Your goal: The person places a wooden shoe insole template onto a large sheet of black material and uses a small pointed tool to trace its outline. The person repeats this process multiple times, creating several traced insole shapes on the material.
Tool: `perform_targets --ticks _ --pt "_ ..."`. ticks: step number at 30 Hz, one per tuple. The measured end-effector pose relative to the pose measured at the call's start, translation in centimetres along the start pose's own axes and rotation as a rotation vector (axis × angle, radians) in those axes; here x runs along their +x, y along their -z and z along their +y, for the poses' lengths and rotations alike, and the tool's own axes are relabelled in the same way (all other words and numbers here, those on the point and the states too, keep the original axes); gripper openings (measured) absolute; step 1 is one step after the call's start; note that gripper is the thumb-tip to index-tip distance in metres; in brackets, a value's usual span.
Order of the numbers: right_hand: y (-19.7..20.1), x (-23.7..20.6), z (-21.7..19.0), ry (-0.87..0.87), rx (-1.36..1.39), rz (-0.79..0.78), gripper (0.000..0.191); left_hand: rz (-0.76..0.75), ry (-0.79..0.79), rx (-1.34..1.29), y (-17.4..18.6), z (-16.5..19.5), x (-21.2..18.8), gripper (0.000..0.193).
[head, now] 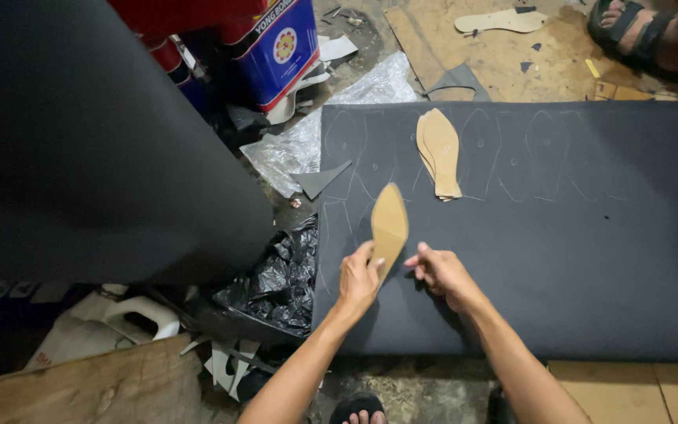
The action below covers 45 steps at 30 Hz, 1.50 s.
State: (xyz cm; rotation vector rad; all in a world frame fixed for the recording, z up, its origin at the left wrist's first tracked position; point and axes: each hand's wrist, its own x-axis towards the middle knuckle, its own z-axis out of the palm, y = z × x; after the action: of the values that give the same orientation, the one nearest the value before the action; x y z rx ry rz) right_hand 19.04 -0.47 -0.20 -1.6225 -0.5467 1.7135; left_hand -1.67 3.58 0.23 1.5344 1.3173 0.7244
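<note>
- Across the middle of the frame lay the black sheet (559, 259), chalk outlines on it; best kept flat.
- At lower centre, the cardboard sole template (389, 224) needed pressing flush beside the last outline.
- Left hand (357, 280) pinched its heel; right hand (441, 271) looked loosely curled, holding nothing I could see.

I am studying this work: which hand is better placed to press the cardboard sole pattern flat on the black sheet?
Probably the left hand: it already grips the cardboard sole pattern at its lower end. The right hand rests beside it on the black sheet.
</note>
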Motion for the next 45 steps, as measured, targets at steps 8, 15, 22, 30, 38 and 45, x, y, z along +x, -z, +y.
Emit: perform_targets --ticks 8,15,22,30,38,45 --pt "0.4 0.7 -0.8 0.243 0.079 0.090 0.033 0.262 -0.468 0.078 -1.9 1.0 -1.5 0.036" --pt "1.6 5.9 0.7 0.489 -0.271 0.481 0.029 0.086 -0.321 0.149 -2.8 0.8 -4.8 0.040" --pt "0.0 5.2 0.6 0.532 -0.318 0.558 0.026 0.046 -0.348 0.274 -2.9 1.7 -5.8 0.041" --pt "0.1 5.0 0.2 0.501 -0.381 0.589 0.025 0.070 -0.369 0.272 -3.4 0.4 -5.7 0.042" --pt "0.3 5.1 0.5 0.493 -0.395 0.571 0.026 0.023 -0.328 0.247 -3.1 0.8 -5.9 0.045" --pt "-0.1 4.9 0.4 0.496 -0.343 0.572 0.025 0.044 -0.352 0.246 -3.1 0.7 -5.8 0.038"
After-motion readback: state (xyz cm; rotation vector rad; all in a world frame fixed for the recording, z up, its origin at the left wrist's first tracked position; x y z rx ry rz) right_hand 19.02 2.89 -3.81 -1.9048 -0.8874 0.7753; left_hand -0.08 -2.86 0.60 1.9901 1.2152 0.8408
